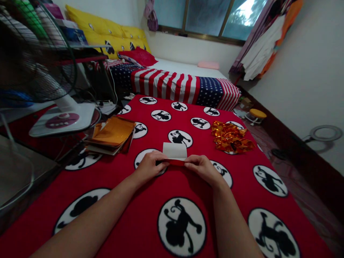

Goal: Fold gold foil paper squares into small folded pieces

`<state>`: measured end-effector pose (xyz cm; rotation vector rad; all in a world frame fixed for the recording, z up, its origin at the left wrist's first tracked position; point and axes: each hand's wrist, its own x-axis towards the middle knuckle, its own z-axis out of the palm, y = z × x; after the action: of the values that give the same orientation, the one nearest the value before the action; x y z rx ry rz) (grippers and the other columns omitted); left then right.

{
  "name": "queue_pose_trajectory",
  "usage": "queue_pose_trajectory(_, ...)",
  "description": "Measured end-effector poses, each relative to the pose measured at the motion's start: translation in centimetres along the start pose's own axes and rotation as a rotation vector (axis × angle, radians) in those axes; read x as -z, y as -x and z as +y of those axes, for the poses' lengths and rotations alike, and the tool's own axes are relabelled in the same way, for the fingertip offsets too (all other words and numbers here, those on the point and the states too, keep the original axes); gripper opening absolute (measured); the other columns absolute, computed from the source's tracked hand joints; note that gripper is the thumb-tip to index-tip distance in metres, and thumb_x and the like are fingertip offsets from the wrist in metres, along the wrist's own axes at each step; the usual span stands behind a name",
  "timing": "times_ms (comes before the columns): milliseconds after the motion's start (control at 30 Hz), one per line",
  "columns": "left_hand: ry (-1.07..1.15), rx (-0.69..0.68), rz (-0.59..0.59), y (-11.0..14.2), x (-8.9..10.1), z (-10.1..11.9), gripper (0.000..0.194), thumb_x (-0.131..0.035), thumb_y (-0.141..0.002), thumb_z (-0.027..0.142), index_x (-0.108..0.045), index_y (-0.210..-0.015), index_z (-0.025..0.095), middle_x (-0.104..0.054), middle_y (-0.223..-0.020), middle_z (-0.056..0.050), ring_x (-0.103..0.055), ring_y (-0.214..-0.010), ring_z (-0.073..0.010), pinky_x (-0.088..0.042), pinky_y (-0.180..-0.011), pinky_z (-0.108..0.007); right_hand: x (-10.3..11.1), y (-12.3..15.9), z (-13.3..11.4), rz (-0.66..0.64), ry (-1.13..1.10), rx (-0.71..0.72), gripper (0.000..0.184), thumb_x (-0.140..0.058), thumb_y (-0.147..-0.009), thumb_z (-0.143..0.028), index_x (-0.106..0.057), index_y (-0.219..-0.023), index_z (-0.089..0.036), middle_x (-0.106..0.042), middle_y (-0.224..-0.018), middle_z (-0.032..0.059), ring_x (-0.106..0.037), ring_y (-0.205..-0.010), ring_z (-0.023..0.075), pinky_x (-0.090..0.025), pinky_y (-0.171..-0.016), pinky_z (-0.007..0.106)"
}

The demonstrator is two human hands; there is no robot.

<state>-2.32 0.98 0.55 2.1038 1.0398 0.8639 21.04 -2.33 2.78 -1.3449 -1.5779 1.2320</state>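
Between my two hands is a small sheet of paper (175, 151), white on its upper face, with a red folded strip along the edge nearest me. My left hand (152, 165) pinches the left end of that strip between thumb and fingers. At the right end, my right hand (199, 166) grips it the same way. Left of my hands lies a stack of orange-gold paper sheets (114, 130). Over to the right sits a heap of shiny orange-gold folded foil pieces (231, 138).
A red cloth with monkey circles (185, 182) covers the surface under my hands. A fan (63, 116) stands at the left. Beyond is a bed with a stars-and-stripes cover (172, 84). A yellow-topped stool (257, 114) is on the floor at right.
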Motion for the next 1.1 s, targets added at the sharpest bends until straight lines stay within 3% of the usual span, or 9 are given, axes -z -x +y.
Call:
queue_pose_trajectory(133,-0.051,0.05,0.014,0.0,0.3,0.2,0.012,-0.063,-0.078,0.025,-0.074,-0.079,0.019,-0.071,-0.079,-0.004,-0.063,-0.076,-0.0173,-0.044,-0.071,-0.026,-0.2,-0.1,0.3,0.045,-0.022,-0.064,0.023,-0.066,-0.073,-0.036,-0.074,-0.072,-0.015,-0.062,-0.056,-0.0014,-0.046,-0.047,0.0081,-0.031,-0.042,0.017)
queue_pose_trajectory(267,-0.067,0.053,0.029,0.0,0.1,0.2,0.024,-0.058,-0.084,0.033,-0.073,-0.074,0.019,-0.071,-0.076,-0.005,-0.062,-0.073,-0.0171,-0.044,-0.069,-0.027,-1.1,-0.8,1.6,0.21,0.023,-0.081,0.016,-0.07,-0.067,-0.032,-0.073,-0.069,-0.016,-0.067,-0.06,0.0014,-0.053,-0.05,0.0112,-0.037,-0.045,0.02)
queue_pose_trajectory(367,-0.069,0.054,0.072,0.0,-0.1,-0.1,0.021,-0.06,-0.083,0.033,-0.073,-0.074,0.019,-0.071,-0.079,-0.005,-0.063,-0.075,-0.0173,-0.044,-0.071,-0.027,-1.5,-1.1,2.1,0.292,0.105,-0.061,0.011,-0.072,-0.065,-0.03,-0.071,-0.065,-0.019,-0.067,-0.058,0.0018,-0.054,-0.049,0.012,-0.037,-0.044,0.02)
queue_pose_trajectory(600,-0.13,0.048,0.123,0.1,-0.5,-0.4,0.013,-0.067,-0.075,0.024,-0.068,-0.063,0.019,-0.07,-0.074,-0.004,-0.061,-0.072,-0.0164,-0.044,-0.071,-0.028,-0.6,-0.6,1.6,0.191,0.156,-0.145,0.016,-0.071,-0.066,-0.033,-0.069,-0.066,-0.017,-0.064,-0.055,0.0007,-0.053,-0.045,0.0112,-0.034,-0.042,0.02)
queue_pose_trajectory(767,-0.201,0.074,0.137,0.0,-0.6,-0.2,0.015,-0.067,-0.076,0.026,-0.068,-0.064,0.018,-0.069,-0.073,-0.004,-0.06,-0.071,-0.0165,-0.043,-0.07,-0.028,-0.3,-0.4,1.6,0.228,0.208,-0.092,0.018,-0.071,-0.067,-0.035,-0.069,-0.059,-0.019,-0.059,-0.047,-0.0003,-0.047,-0.041,0.0098,-0.026,-0.04,0.021)
queue_pose_trajectory(1000,-0.309,0.081,0.161,0.0,-0.5,-0.3,0.019,-0.063,-0.081,0.029,-0.066,-0.066,0.017,-0.066,-0.073,-0.004,-0.059,-0.073,-0.0164,-0.043,-0.071,-0.028,-1.7,-0.8,-0.2,0.346,0.678,-0.281,0.022,-0.062,-0.074,-0.041,-0.068,-0.063,-0.022,-0.064,-0.057,0.0002,-0.056,-0.054,0.013,-0.026,-0.048,0.024)
queue_pose_trajectory(1100,-0.325,0.053,0.148,0.1,-0.4,-0.1,0.017,-0.06,-0.082,0.023,-0.066,-0.068,0.018,-0.066,-0.075,-0.004,-0.06,-0.076,-0.0164,-0.044,-0.072,-0.028,-1.9,-0.8,-0.7,0.344,0.76,-0.323,0.023,-0.061,-0.075,-0.043,-0.068,-0.065,-0.023,-0.067,-0.062,0.0004,-0.058,-0.058,0.0134,-0.026,-0.051,0.024)
